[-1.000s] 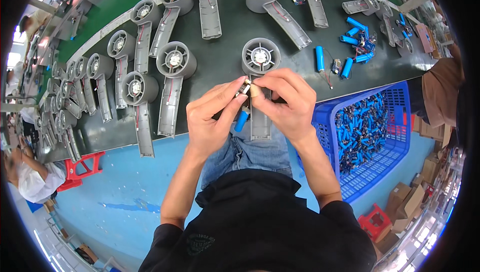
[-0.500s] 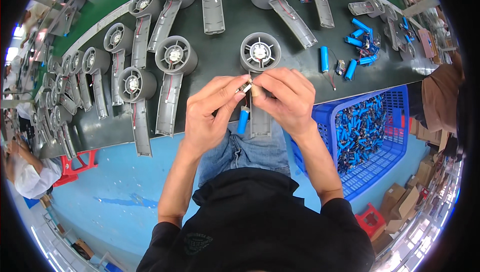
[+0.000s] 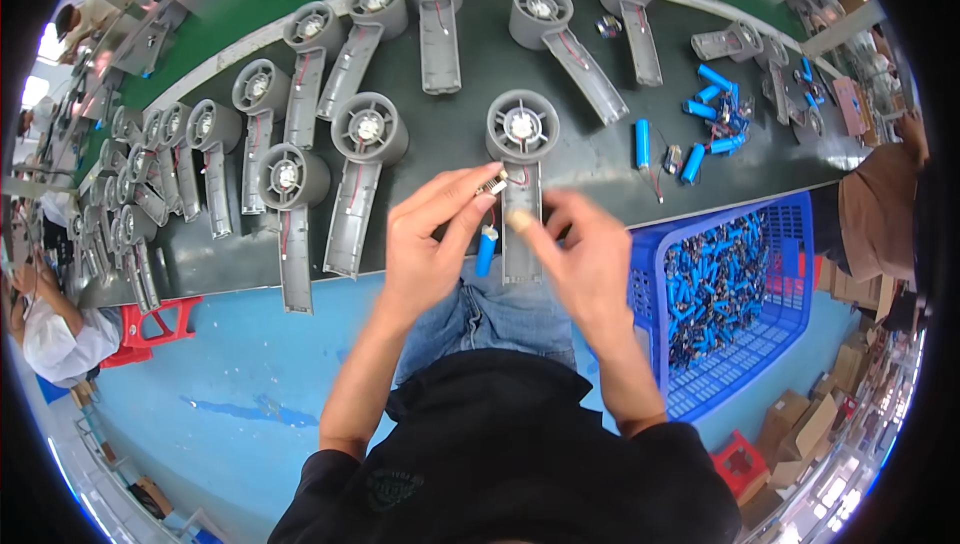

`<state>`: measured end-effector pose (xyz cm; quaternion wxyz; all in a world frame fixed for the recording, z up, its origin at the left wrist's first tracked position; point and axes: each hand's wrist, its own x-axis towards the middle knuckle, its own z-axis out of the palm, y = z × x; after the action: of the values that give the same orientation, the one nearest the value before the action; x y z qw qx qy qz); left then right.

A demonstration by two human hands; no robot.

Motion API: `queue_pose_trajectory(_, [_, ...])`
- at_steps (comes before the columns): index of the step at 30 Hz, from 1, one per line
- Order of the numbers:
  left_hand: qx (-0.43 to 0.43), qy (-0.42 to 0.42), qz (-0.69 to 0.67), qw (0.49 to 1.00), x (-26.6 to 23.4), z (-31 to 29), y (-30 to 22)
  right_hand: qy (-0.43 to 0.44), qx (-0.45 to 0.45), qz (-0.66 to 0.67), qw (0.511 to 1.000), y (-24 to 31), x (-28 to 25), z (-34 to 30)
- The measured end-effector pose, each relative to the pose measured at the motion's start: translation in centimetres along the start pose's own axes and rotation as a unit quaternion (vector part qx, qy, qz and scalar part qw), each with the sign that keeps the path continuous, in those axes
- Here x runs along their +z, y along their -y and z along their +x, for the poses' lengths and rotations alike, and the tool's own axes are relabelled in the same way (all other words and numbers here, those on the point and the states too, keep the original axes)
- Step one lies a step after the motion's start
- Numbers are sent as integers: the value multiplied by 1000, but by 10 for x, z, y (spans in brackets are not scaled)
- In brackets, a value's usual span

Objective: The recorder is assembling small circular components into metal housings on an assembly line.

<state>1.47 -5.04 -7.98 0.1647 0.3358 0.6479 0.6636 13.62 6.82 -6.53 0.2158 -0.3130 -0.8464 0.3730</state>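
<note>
My left hand (image 3: pixel 425 234) pinches a small circuit board (image 3: pixel 491 186) between thumb and fingertips. From the board a blue cylindrical battery (image 3: pixel 486 252) dangles on thin wires, over the table's front edge. Just right of it lies a grey fan housing (image 3: pixel 522 262), its round fan end pointing away from me and its open, trough-shaped handle toward me. A thin wire runs out of the fan to the board. My right hand (image 3: pixel 592 264), smeared by motion, hovers over the handle's right side. Its thumb, wearing a beige cover, stands apart from the fingers, with nothing visible between them.
Several more grey fan housings (image 3: pixel 369 134) line the dark table (image 3: pixel 450 134) to the left and back. Loose blue batteries (image 3: pixel 642 144) with boards lie at the right. A blue basket (image 3: pixel 655 334) full of batteries stands below the table's right edge. Another person (image 3: pixel 65 329) sits far left.
My right hand has let go of the board and wire and drawn back down and to the right. My left hand still holds the board. The view has shifted slightly.
</note>
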Motion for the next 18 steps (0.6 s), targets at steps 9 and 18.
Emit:
queue_pose_trajectory(9, [-114, 0, -110, 987, -9, 77, -77, 65, 30, 75, 995, 58, -50, 69])
queue_pose_trajectory(18, [-68, -68, 62, 993, -94, 345, 9, 104, -139, -75, 982, 50, 65, 379])
